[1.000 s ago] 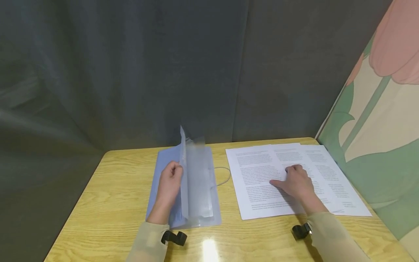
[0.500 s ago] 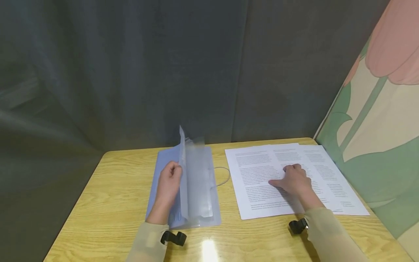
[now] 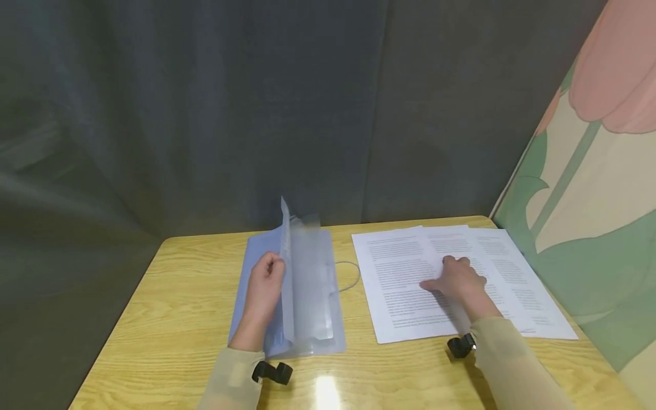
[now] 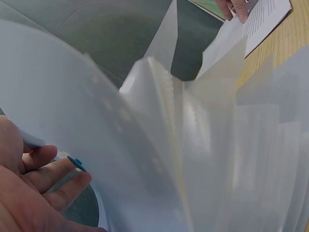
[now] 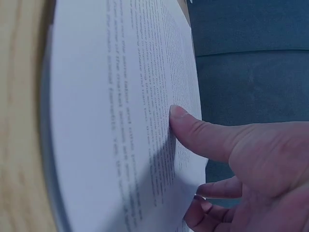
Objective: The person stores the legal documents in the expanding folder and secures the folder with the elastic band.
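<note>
Sheets (image 3: 394,307) of printed paper, at least three of them overlapping in a row, lie on the desk (image 3: 169,319) beneath the right hand (image 3: 458,279). That hand's thumb is stretched out across the leftmost sheet, its tip on the print in the right wrist view; the other fingers are bent and rest farther to the right, with a wide gap between them and the thumb. The leftmost sheet reaches out from under the right hand toward the left hand (image 3: 263,279), while the others fan away to the right hand's far side.

The left hand has its fingers curled at the edge of a raised leaf (image 3: 287,285) of the pale blue folder (image 3: 335,324), holding it nearly upright. The folder's lower part lies flat below and to both sides of the left hand, and its clear pockets (image 3: 311,285) stand loosely splayed just to that hand's right. In the left wrist view a small teal piece (image 4: 77,163) sits beside the left fingertips; what it belongs to is hard to tell.

A thin grey loop (image 3: 351,277) runs from the folder's right edge toward the sheets, between the two hands. Beyond both hands hangs a dark curtain (image 3: 287,102); a flower-patterned cloth (image 3: 589,273) is to the right hand's right.
</note>
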`<state>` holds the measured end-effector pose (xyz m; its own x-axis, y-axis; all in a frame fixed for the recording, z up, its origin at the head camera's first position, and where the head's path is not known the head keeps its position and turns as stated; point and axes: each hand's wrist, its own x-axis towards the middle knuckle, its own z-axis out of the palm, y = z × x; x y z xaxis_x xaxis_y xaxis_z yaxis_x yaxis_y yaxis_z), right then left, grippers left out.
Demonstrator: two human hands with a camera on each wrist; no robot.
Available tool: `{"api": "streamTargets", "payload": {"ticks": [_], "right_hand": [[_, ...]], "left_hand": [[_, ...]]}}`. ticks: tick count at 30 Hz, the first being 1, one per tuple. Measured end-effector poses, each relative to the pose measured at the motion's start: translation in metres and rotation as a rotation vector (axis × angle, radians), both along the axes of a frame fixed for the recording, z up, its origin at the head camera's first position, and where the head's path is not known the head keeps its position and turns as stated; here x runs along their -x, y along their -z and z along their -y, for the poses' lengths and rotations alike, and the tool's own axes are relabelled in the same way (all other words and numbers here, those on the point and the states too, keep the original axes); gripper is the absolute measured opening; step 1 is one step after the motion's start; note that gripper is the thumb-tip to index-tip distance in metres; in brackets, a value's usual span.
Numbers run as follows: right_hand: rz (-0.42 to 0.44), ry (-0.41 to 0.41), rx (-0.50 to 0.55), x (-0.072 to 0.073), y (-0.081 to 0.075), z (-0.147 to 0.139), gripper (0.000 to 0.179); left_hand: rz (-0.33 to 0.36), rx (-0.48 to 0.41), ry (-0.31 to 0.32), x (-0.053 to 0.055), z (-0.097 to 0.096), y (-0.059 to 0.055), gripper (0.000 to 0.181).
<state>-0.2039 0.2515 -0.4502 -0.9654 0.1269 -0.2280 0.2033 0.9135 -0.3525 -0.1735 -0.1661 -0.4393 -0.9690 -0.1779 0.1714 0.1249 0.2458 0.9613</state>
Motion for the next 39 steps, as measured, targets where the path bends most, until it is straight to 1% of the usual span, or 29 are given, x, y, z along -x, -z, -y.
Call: {"api": "streamTargets", "payload": {"ticks": [6, 13, 16, 19, 25, 28, 30, 34, 37, 39], "right_hand": [[0.018, 0.004, 0.000, 0.0011, -0.0001, -0.0008, 0.107], [-0.004, 0.006, -0.022, 0.0031, 0.0015, -0.0022, 0.098], [-0.003, 0.011, -0.014, 0.0038, 0.0033, -0.0030, 0.098], [0.002, 0.011, 0.004, 0.0040, 0.0037, -0.0029, 0.103], [0.015, 0.014, 0.079, 0.0040, -0.0003, -0.0022, 0.117], [0.019, 0.009, 0.100, 0.0041, -0.0005, -0.0026, 0.121], [0.012, -0.004, 0.101, 0.0035, 0.0009, -0.0032, 0.120], [-0.012, -0.009, 0.136, 0.0018, 0.0053, -0.0034, 0.114], [-0.022, 0.003, 0.157, 0.0003, 0.0069, -0.0028, 0.109], [-0.025, 0.005, 0.153, 0.0000, 0.0076, -0.0035, 0.103]], "left_hand": [[-0.004, -0.004, 0.001, 0.0003, -0.0012, -0.0006, 0.019], [0.000, -0.008, 0.000, 0.0013, -0.0022, -0.0017, 0.021], [-0.003, -0.012, 0.005, 0.0017, -0.0021, -0.0004, 0.020], [0.001, -0.008, 0.006, 0.0022, -0.0016, 0.0012, 0.019], [-0.004, -0.006, 0.015, 0.0021, -0.0016, 0.0001, 0.019], [-0.009, -0.012, 0.013, 0.0026, -0.0012, -0.0001, 0.019], [-0.009, -0.013, 0.012, 0.0026, -0.0010, 0.0000, 0.020], [-0.008, -0.014, 0.012, 0.0022, -0.0014, -0.0006, 0.019], [-0.003, -0.012, 0.010, 0.0027, -0.0019, -0.0009, 0.019], [0.001, -0.011, 0.010, 0.0028, -0.0022, -0.0009, 0.019]]}}
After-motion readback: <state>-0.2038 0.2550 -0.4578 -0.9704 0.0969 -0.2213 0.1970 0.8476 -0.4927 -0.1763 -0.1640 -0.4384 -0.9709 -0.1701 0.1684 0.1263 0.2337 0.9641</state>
